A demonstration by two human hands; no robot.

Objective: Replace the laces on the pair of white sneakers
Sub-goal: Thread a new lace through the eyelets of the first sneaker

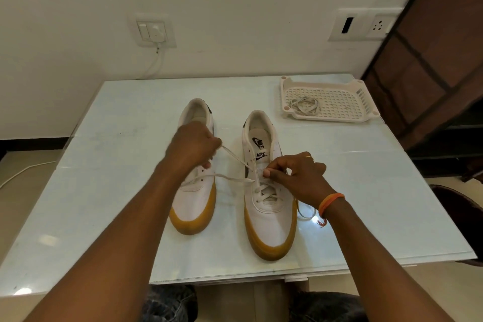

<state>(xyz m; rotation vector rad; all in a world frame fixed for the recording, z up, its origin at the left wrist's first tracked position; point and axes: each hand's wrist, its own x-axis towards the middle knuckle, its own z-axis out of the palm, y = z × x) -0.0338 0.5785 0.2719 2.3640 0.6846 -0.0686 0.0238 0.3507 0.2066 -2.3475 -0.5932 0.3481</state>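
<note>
Nearest the bottom edge, two bare forearms reach up over a pale glass-topped table. At centre right, the right hand, with an orange thread band at its wrist, pinches a white lace against the right sneaker, whose lower eyelets are already crossed. Left of centre, the left hand is curled round the lace's other end, held taut above the left sneaker, which shows no lacing. Both shoes are white with tan soles, toes toward the viewer. Farther back, at upper right, a white perforated tray holds a loose coiled lace. On the wall beyond, a charger sits plugged into a switch plate.
</note>
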